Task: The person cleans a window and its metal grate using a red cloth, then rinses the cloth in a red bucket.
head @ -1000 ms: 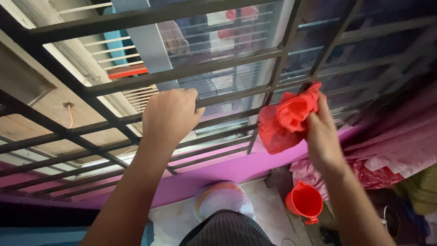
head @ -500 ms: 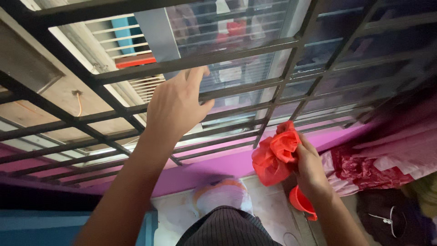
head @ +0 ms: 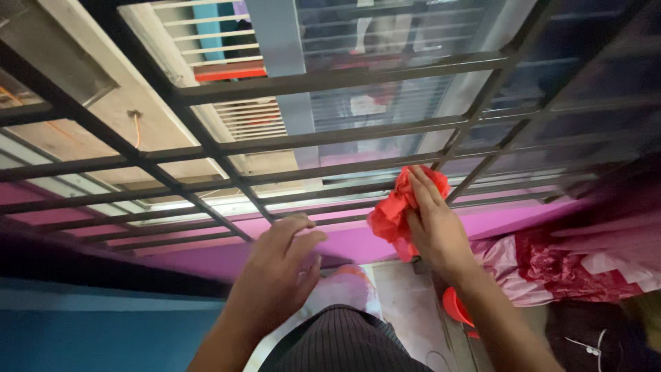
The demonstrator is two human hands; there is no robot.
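Right hand (head: 434,231) gripped a crumpled red cloth (head: 396,210), pressed against a lower bar of the dark window grille (head: 330,79), right of its middle. Left hand (head: 279,272) hung loosely open, blurred, holding nothing, below the grille by the purple sill (head: 344,241).

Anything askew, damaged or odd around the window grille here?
Nothing clearly stands out. The right hand presses a crumpled red cloth to the dark window grille; the left hand hangs free below it. Bars look straight.
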